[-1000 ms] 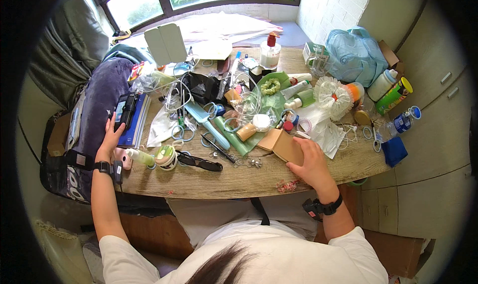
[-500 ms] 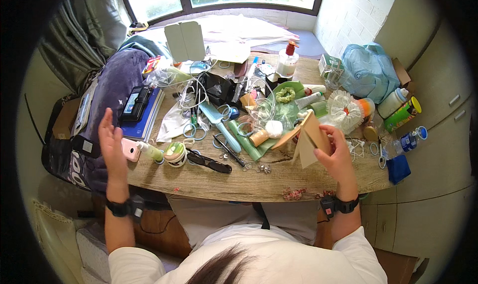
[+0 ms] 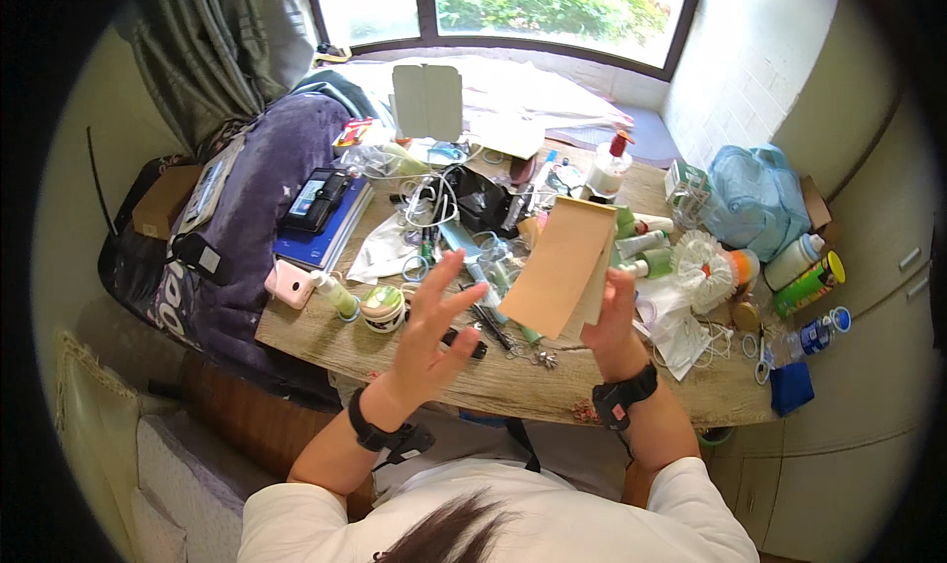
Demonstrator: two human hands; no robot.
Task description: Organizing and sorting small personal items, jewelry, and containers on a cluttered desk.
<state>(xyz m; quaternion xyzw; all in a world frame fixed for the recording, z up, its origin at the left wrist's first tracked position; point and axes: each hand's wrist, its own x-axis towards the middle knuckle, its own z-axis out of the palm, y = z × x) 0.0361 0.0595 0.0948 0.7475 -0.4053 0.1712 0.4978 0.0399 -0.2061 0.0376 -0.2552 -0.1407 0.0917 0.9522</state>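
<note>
Above the middle of the desk I hold a tan paper booklet (image 3: pixel 560 267) with stiff, plain leaves. My right hand (image 3: pixel 616 334) grips its lower right edge, and the booklet stands tilted with its broad face toward me. To the left of it, my left hand (image 3: pixel 430 334) is raised with its fingers spread and holds nothing. Below and behind the booklet are a black pen (image 3: pixel 490 326), a light blue comb (image 3: pixel 462 242) and black sunglasses (image 3: pixel 464 343), partly covered by my hand. A small round jar (image 3: pixel 383 309) stands left of my left hand.
A pink case (image 3: pixel 289 284) and a blue book (image 3: pixel 326 241) lie on the desk's left. At the right are a white ruffled scrunchie (image 3: pixel 702 265), a green can (image 3: pixel 809 282), a water bottle (image 3: pixel 804 341) and a blue plastic bag (image 3: pixel 755 200). Behind stands a pump bottle (image 3: pixel 608 173).
My left hand has moved right, from the desk's left side toward the booklet. The booklet has swung to show its broad face and shifted left with my right hand. The view has turned slightly.
</note>
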